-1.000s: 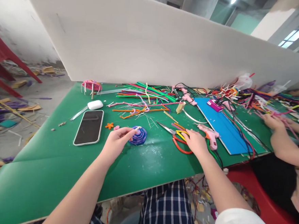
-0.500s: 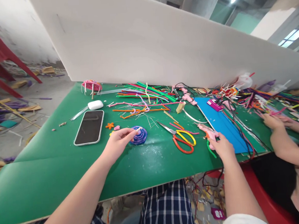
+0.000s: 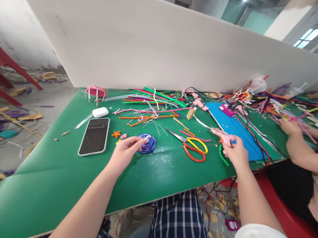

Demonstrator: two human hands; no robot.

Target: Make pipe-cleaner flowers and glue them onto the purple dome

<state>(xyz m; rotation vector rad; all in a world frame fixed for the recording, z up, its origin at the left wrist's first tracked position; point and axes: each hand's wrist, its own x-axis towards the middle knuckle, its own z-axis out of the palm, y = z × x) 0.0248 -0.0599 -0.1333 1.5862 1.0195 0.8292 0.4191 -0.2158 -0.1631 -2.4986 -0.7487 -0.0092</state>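
My left hand [image 3: 128,149] is closed in a pinch at a round blue-and-purple wound disc [image 3: 149,144], which has a short white stub at its centre. Whether the fingers grip the stub or the edge is hard to make out. My right hand [image 3: 237,152] is wrapped round a pink hot glue gun [image 3: 223,135], its nozzle pointing left and a little up. Just below the gun lies a bent green pipe cleaner [image 3: 223,156]. Scissors [image 3: 192,145] with one yellow and one red handle rest between my hands, blades toward the back left.
A phone [image 3: 94,137] and a white case [image 3: 100,112] lie at left. Behind are pipe cleaners [image 3: 154,99] and a pink disc with white legs [image 3: 96,91]. A blue board [image 3: 239,137] with cables lies at right, near a co-worker's hand [image 3: 290,126]. A white partition [image 3: 153,43] borders the table.
My right hand has lifted the glue gun slightly, away from the green pipe cleaner, which now shows whole on the table. My left hand stays at the disc. The co-worker's hands have shifted slightly.
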